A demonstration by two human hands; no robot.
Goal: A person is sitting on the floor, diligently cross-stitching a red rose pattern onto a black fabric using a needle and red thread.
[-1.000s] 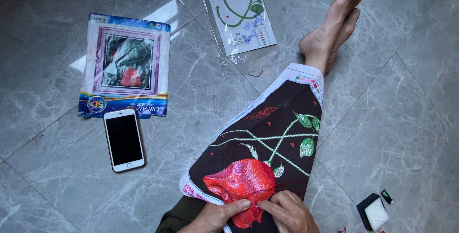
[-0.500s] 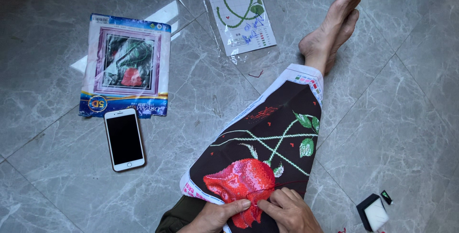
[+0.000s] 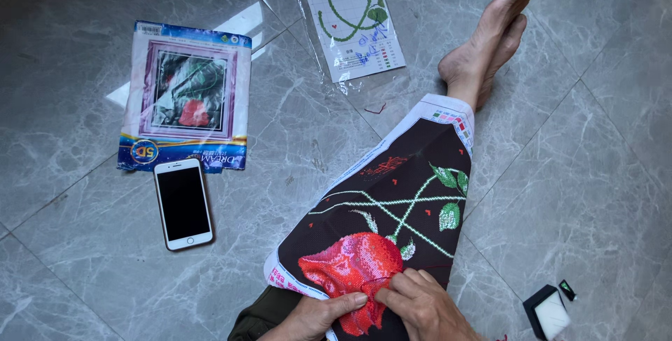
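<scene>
both hands sit at the near edge of the view, on a black cross-stitch cloth (image 3: 392, 215) draped over the leg. left hand (image 3: 315, 316) lies flat on the red rose, its grip loose and apart. right hand (image 3: 420, 306) has its grip pinched together on the cloth by the rose. beyond and left lies a white phone (image 3: 183, 203), then a kit packet (image 3: 187, 96). far ahead sits a pattern sheet (image 3: 352, 19).
</scene>
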